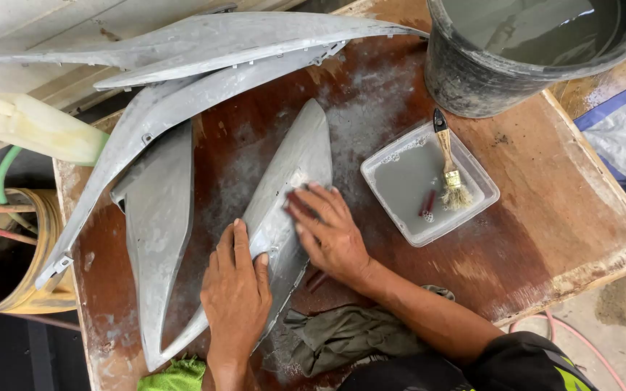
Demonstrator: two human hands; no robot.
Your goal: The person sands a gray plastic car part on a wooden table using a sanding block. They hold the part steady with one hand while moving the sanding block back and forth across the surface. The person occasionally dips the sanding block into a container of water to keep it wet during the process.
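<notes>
A long grey pointed body panel (295,156) lies on a wet brown board (530,210). My left hand (235,289) rests flat on the panel's lower part, fingers together, pinning it down. My right hand (330,230) presses a small dark red piece, likely abrasive paper (293,198), against the panel's middle with its fingertips. Grey slurry smears the board around the panel.
More grey panels (155,217) lie to the left and across the top (204,43). A clear tray of grey water (429,182) holds a brush (449,163). A black bucket of water (523,51) stands at the top right. Rags (342,334) lie near me.
</notes>
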